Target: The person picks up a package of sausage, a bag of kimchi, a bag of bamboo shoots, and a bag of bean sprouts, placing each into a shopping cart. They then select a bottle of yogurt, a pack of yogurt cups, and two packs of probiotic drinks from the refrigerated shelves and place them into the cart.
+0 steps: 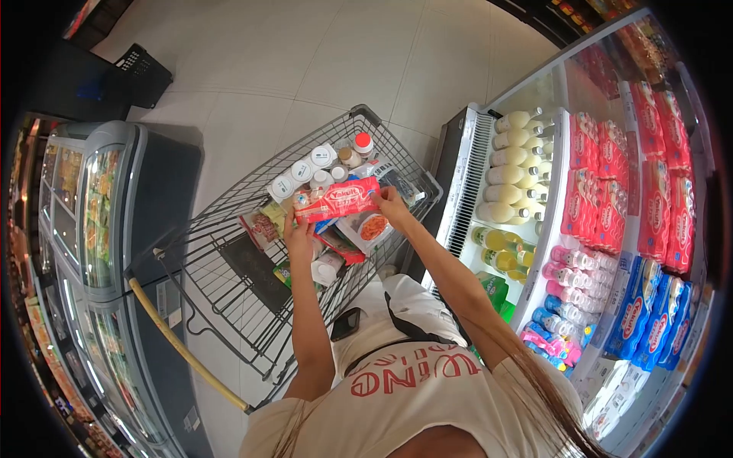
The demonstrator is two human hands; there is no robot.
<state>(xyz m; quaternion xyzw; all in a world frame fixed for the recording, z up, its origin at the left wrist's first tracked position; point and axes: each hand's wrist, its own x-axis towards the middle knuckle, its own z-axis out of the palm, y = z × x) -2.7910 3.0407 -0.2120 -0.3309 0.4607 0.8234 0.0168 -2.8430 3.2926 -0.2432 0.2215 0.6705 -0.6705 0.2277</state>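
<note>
I hold a red packet [338, 200] with both hands over a wire shopping cart [229, 229]. My left hand [299, 233] grips its near left end. My right hand [392, 204] grips its right end. Below the packet, the cart's far end holds white-lidded tubs [301, 171], a red-capped jar [363, 143], a tray of food [369, 227] and other packets [262, 226].
An open chiller [534, 198] on my right holds rows of bottles [513, 164], red packs [603, 183] and blue packs [641, 313]. A glass-topped freezer [107, 229] stands on the left. A black basket [141, 70] sits on the tiled floor beyond. The cart's yellow handle [183, 347] is near me.
</note>
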